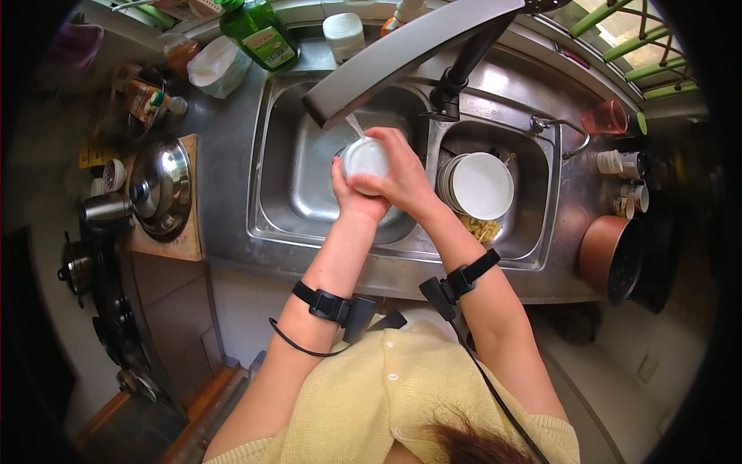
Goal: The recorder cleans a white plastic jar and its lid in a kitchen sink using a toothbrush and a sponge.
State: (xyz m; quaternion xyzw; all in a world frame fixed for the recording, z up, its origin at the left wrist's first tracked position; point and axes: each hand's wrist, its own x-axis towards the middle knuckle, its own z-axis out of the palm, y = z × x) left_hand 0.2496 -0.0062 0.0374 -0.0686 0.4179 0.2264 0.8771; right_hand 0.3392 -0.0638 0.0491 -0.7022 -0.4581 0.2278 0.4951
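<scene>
Both hands hold a small white round dish (366, 158), perhaps a cup or bowl, over the left basin (310, 200) of a double stainless steel sink. My left hand (360, 200) cups it from the left and below. Across its right side, my right hand (400, 171) has its fingers at the far rim and its thumb at the near side. Water runs from the faucet spout (371, 75) onto or just behind the dish. Fingers hide part of its side.
White bowls or plates (482, 184) stand stacked in the right basin (530, 223), with yellowish food scraps (484, 230) below. A small tap (571, 136) is at the right. A green detergent bottle (264, 40) stands behind; a pot lid (165, 191) lies left, a copper-coloured pot (600, 255) right.
</scene>
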